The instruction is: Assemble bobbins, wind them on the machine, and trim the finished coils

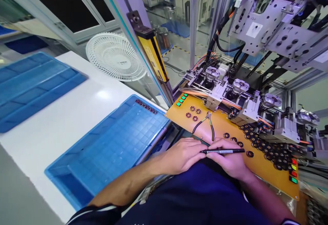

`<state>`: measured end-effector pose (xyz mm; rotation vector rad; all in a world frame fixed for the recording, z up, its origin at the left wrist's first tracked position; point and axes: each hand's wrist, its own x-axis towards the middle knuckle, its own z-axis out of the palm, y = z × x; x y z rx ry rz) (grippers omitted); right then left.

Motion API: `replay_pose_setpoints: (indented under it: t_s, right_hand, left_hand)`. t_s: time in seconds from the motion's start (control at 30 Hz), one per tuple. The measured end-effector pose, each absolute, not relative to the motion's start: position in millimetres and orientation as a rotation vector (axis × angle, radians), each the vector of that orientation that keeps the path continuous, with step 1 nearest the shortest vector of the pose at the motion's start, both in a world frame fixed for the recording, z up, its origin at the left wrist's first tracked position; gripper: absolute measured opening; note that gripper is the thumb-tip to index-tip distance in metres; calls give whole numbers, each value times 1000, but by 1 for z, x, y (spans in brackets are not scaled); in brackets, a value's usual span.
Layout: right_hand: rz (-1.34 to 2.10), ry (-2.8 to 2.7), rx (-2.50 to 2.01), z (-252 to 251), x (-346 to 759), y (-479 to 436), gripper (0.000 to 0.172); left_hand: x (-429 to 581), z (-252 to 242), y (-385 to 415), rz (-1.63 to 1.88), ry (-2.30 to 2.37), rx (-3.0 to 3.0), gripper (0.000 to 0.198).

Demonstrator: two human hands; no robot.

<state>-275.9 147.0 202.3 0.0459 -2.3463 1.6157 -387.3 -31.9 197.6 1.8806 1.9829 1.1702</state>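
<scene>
A slim black marker pen [237, 150] lies level in front of my body, held by both hands. My right hand [229, 160] pinches its middle between thumb and fingers. The fingertips of my left hand [188, 154] close on the pen's left end and partly hide it. Just beyond the hands, a pair of dark-handled cutting pliers [208, 116] rests on the orange machine panel [220, 124], handles spread towards me. A small group of ring-shaped, slotted parts [195, 118] sits left of the pliers. More dark round parts [269, 151] crowd the panel's right side.
To the left, a blue tray [107, 143] on the white table [64, 115] holds a row of small parts [146, 106] along its far edge. Another blue tray [38, 85] lies farther left. Machine fixtures [239, 86] line the panel's back. A white fan [116, 57] stands behind the table.
</scene>
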Motion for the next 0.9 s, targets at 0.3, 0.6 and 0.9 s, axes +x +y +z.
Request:
replay_pose_setpoints:
  t_s: [0.3, 0.6, 0.9]
  right_hand:
    - [1943, -1902, -115, 193, -264, 161, 16]
    - [1996, -1747, -167, 197, -264, 157, 17]
    - [2079, -1626, -254, 192, -272, 155, 15]
  left_hand:
    - [-395, 200, -28, 1593, 2189, 1745, 20]
    - [-399, 207, -9, 1533, 2201, 1941, 15]
    - [-409, 203, 5, 1746, 1979, 1532, 13]
